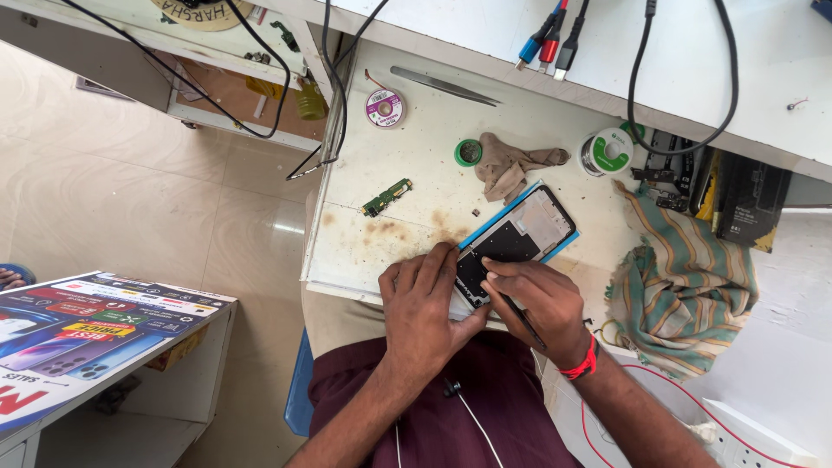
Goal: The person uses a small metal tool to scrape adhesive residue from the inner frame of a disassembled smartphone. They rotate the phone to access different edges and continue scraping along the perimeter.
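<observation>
An opened phone frame [520, 236] with a blue edge lies tilted on the white workbench [407, 165], its inside facing up. My left hand [425, 303] presses its fingers on the frame's near left corner. My right hand [537, 303], with a red band at the wrist, pinches a thin dark tool [520, 316] whose tip meets the frame's lower end. A small green circuit board [387, 197] lies loose on the bench to the left of the phone.
Tweezers [444, 86], a solder wick reel [385, 108], a green tin [468, 152], a crumpled brown cloth [511, 165] and a solder spool [608, 152] lie behind the phone. A striped cloth [685, 286] is to the right. Cables hang from the shelf above.
</observation>
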